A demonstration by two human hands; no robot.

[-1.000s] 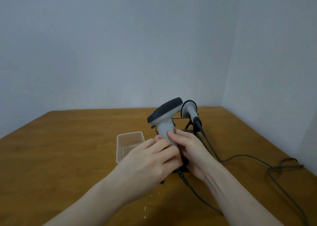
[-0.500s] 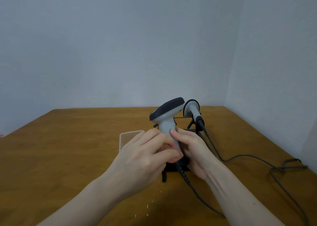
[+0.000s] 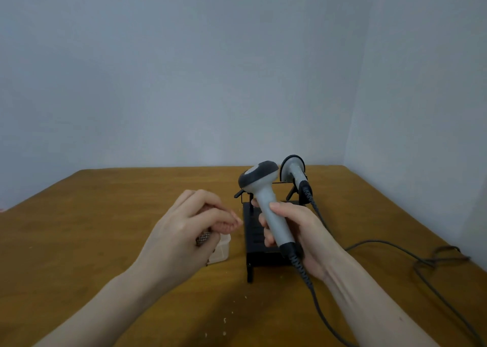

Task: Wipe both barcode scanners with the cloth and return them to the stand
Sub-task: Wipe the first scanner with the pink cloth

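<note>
One scanner (image 3: 266,204) in the right hand (image 3: 303,230) hides the stand (image 3: 259,252).

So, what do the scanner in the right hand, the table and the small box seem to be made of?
The held scanner: probably moulded plastic, a matt grey handle with a darker head; no shine, smooth rounded shape. The table: wood or wood veneer, brown with visible grain and a slight sheen. The small box: likely thin translucent plastic; the table shows faintly through its wall. It is partly hidden behind the left hand.
</note>
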